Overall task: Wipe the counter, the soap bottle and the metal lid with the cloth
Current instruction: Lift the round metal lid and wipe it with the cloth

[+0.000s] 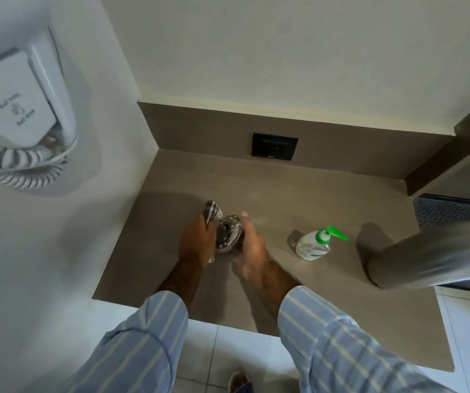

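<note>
Over the brown counter [285, 194], my left hand [197, 241] grips a checked grey cloth [213, 211] and presses it against the shiny metal lid [229, 232]. My right hand [252, 245] holds the lid from its right side, fingers stretched along its edge. The lid is held tilted between both hands, partly hidden by them. To the right, apart from both hands, stands the clear soap bottle [313, 245] with a green pump.
A tall grey metal cylinder [426, 256] stands at the counter's right side, beside a dark perforated tray [452, 211]. A black socket [275, 147] sits in the backsplash. A white wall-mounted dryer [21, 109] with a coiled cord hangs at the left. Tiled floor lies below.
</note>
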